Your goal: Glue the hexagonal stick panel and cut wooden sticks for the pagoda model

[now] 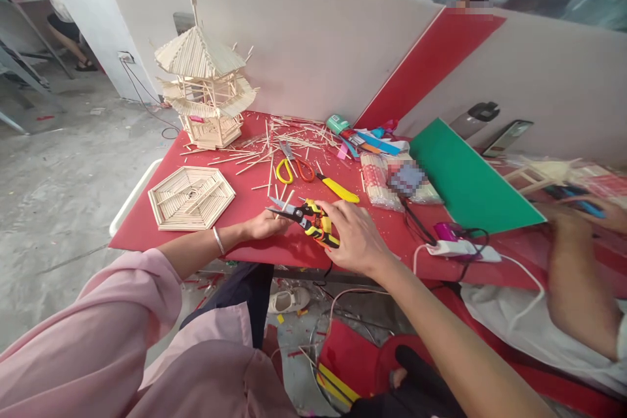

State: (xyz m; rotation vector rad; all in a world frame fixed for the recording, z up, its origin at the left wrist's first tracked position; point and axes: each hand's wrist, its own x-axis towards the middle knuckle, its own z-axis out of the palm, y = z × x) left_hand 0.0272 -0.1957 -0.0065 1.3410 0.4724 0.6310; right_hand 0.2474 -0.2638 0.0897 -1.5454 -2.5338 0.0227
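Note:
My right hand (356, 238) is closed round the yellow-and-black handles of a pair of shears (317, 225). Their blades are apart and point left, close to the fingers of my left hand (267, 226). That hand is closed on a thin wooden stick (289, 200), which stands up between the blades; its lower end is hidden. Left of my hands lies a flat hexagonal panel (192, 198) made of sticks. Behind it stands a pagoda model (206, 88) of pale sticks with tiered roofs.
Loose sticks (255, 153) litter the red tabletop (245, 245). Beyond my hands lie scissors (292, 166) and a yellow-handled tool (339, 188). To the right are bundled sticks (379, 179), a green board (470, 176) and a power strip (463, 250). A co-worker's arm (578, 281) is at far right.

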